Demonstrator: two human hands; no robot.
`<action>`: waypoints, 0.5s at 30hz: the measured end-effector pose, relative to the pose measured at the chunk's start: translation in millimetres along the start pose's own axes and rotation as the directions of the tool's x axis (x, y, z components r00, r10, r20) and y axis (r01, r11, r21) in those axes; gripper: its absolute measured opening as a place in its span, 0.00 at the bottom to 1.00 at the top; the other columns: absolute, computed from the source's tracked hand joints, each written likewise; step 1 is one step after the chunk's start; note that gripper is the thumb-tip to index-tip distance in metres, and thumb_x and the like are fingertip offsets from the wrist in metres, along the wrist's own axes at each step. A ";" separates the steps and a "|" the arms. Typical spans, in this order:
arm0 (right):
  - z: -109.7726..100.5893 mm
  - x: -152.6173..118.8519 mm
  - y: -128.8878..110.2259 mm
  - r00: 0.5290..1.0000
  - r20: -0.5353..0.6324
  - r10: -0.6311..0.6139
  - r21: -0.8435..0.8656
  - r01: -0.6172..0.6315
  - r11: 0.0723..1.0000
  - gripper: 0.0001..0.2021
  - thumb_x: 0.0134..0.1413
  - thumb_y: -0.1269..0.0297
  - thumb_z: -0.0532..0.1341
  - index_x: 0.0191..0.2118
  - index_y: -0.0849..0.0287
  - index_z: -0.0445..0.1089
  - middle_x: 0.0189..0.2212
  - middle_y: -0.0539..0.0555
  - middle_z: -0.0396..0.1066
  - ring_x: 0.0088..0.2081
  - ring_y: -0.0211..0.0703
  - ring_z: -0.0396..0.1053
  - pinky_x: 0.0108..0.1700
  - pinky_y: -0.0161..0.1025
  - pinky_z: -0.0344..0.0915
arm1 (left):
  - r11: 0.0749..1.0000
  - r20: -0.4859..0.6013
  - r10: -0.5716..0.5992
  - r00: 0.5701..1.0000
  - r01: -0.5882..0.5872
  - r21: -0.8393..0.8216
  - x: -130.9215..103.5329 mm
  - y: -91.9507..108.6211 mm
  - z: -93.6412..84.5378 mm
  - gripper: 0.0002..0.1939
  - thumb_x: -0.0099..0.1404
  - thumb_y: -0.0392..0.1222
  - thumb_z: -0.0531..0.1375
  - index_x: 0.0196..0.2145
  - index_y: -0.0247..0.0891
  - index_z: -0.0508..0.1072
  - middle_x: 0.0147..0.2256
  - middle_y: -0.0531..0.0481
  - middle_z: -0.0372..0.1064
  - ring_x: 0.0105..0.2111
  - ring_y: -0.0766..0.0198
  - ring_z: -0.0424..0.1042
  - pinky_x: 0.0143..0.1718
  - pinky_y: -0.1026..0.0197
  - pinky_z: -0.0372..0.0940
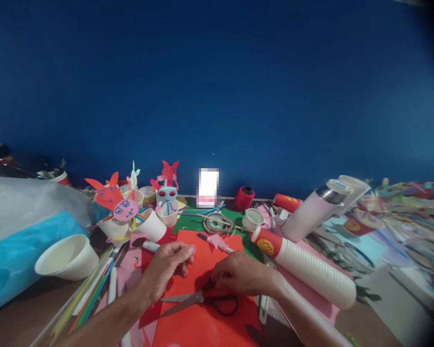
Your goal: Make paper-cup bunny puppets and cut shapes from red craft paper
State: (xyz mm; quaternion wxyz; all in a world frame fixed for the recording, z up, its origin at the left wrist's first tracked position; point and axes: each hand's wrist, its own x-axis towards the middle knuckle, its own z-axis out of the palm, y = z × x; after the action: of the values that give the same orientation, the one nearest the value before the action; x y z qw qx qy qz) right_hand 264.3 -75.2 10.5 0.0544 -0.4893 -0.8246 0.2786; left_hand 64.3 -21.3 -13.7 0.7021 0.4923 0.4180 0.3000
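Black-handled scissors (pixel 201 297) lie with parted blades over a red sheet (pixel 202 327), the blades pointing left. My right hand (pixel 238 272) is at the scissors' upper handle loop, its fingers curled and partly hidden. To the left, above the blades, my left hand (pixel 175 260) is closed, thumb against the fingers; what it pinches, if anything, is too small to name. Just beyond the hands, a small pink paper shape (pixel 218 242) and a pen (pixel 203 236) rest on the red sheet's far part.
Stacked paper cups (pixel 311 267) and a flask (pixel 313 212) stand or lie to the right. Paper-faced cup figures (pixel 167 212), a white bowl (pixel 68 258) and coloured strips (pixel 90 289) are at the left. Behind are a tape roll (pixel 219 223), a small cup (pixel 253 219) and a red spool (pixel 244 197).
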 end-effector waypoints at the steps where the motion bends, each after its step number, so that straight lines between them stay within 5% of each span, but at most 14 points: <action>1: 0.0 -0.1 -0.9 1.000 0.003 0.000 0.026 0.000 1.000 0.10 0.49 0.68 0.56 0.37 0.56 0.73 0.33 0.49 0.75 0.33 0.39 0.70 0.33 0.30 0.58 | 1.000 -0.005 0.000 1.000 0.000 0.003 0.0 -1.8 0.4 0.14 0.54 0.48 0.58 0.20 0.34 0.66 0.17 0.55 0.62 0.15 0.73 0.60 0.19 0.68 0.54; 10: 2.4 1.3 -7.4 1.000 -0.009 0.005 0.130 -0.003 0.992 0.11 0.48 0.70 0.56 0.37 0.54 0.73 0.33 0.49 0.75 0.33 0.39 0.70 0.34 0.30 0.60 | 0.997 0.047 0.020 0.999 -0.024 0.079 -9.5 -4.1 9.0 0.15 0.56 0.48 0.55 0.22 0.34 0.69 0.15 0.55 0.60 0.15 0.72 0.57 0.19 0.68 0.52; 15: 3.0 4.1 -6.3 0.993 -0.114 0.028 0.310 0.009 0.951 0.11 0.49 0.70 0.55 0.36 0.56 0.73 0.32 0.50 0.75 0.33 0.39 0.70 0.36 0.32 0.61 | 0.996 0.040 0.027 0.999 -0.030 0.086 -8.9 -2.3 9.2 0.16 0.55 0.49 0.55 0.21 0.34 0.70 0.12 0.56 0.58 0.14 0.70 0.56 0.19 0.67 0.53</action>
State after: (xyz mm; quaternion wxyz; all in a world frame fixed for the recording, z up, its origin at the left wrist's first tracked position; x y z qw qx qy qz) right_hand 256.3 -75.3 10.4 0.1773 -0.4942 -0.7636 0.3758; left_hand 68.2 -33.5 -11.7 0.6839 0.5338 0.4098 0.2819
